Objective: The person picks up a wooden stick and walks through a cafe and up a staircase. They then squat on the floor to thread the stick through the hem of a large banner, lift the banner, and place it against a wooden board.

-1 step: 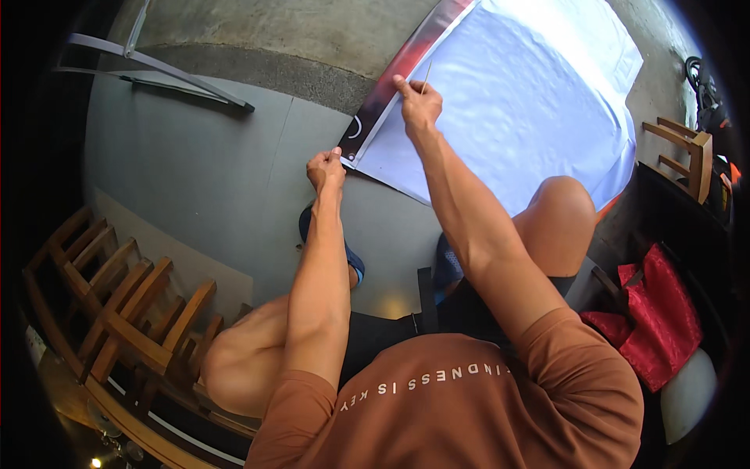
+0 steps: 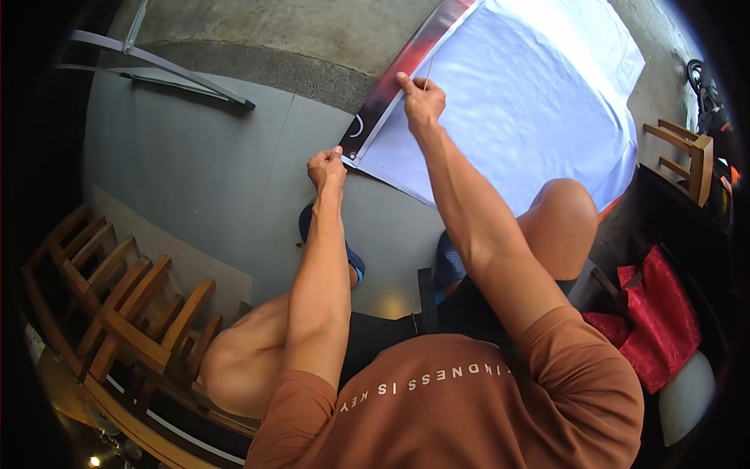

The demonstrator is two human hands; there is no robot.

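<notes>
Left hand (image 2: 326,166) pinched on near-left corner of sheet (image 2: 523,117), which lies ahead-right; dark strip (image 2: 420,43) slants away along its left edge. Right hand (image 2: 425,102), farther out by strip's inner edge, fingers round thin stick (image 2: 429,72) pointing away.

You're in a furnished space, home or café unclear: wooden furniture (image 2: 141,341) at lower left, grey floor (image 2: 195,168) at centre left, bare concrete (image 2: 266,27) at the top.

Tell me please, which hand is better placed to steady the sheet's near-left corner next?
Probably the left hand: it is at that corner of the sheet; the right hand is farther up, holding a thin stick.
</notes>
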